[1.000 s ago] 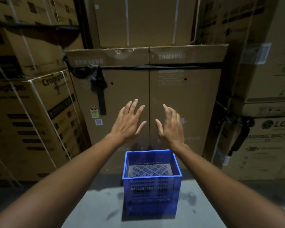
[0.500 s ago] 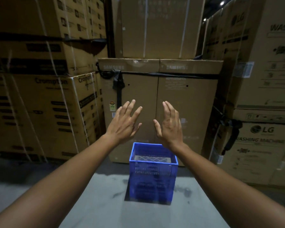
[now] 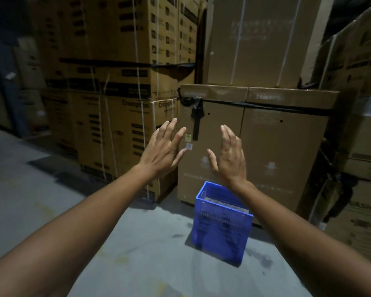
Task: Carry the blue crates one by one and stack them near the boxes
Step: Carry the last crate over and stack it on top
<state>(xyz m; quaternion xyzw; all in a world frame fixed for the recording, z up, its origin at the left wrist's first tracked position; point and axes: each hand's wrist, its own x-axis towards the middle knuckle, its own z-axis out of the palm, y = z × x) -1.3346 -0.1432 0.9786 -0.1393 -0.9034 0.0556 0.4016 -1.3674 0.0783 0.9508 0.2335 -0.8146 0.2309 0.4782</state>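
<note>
While crate (image 3: 221, 224) sits floored (upright), hands (image 3: 162, 150) hover empty.

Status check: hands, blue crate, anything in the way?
Left hand open, right hand open, both empty. Blue plastic crate on concrete floor by cardboard boxes. Nothing blocking.

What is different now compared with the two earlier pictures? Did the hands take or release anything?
The view has drawn back and swung to the left: the blue crate looks smaller and sits right of centre, and more of the floor and the left stacks shows. Nothing was taken hold of or let go. The left hand and right hand stay raised, open and empty; the crate stays on the floor before the strapped boxes.
</note>
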